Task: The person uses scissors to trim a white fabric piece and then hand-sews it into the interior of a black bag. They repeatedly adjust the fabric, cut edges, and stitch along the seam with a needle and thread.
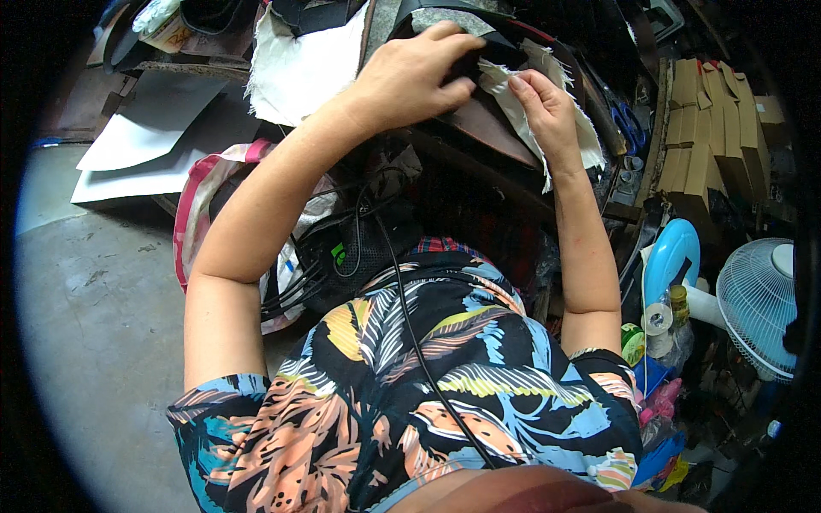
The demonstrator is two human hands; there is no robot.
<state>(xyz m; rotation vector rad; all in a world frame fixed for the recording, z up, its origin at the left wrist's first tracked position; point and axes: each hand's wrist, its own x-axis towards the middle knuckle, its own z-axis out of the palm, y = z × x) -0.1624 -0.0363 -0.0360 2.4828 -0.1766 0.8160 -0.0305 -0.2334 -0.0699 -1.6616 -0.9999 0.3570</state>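
Observation:
My right hand (547, 115) pinches the edge of a white cloth piece (585, 137) with frayed edges, thumb against fingers. To its left, my left hand (419, 73) reaches over dark material (492, 53), thumb and fingers apart; I see nothing held between them. A second frayed white cloth (308, 68) lies left of that hand, partly behind the wrist. Below and between my hands shows a dark brown flat piece (492, 128) with a smooth surface. What lies beneath my left fingers is hidden.
White sheets (150, 124) lie at the left. A pink-rimmed bag (192, 201) and a black mesh bag (359, 256) with cables sit below my arms. Blue-handled scissors (629, 126), stacked cardboard boxes (705, 128) and a fan (757, 299) are at the right.

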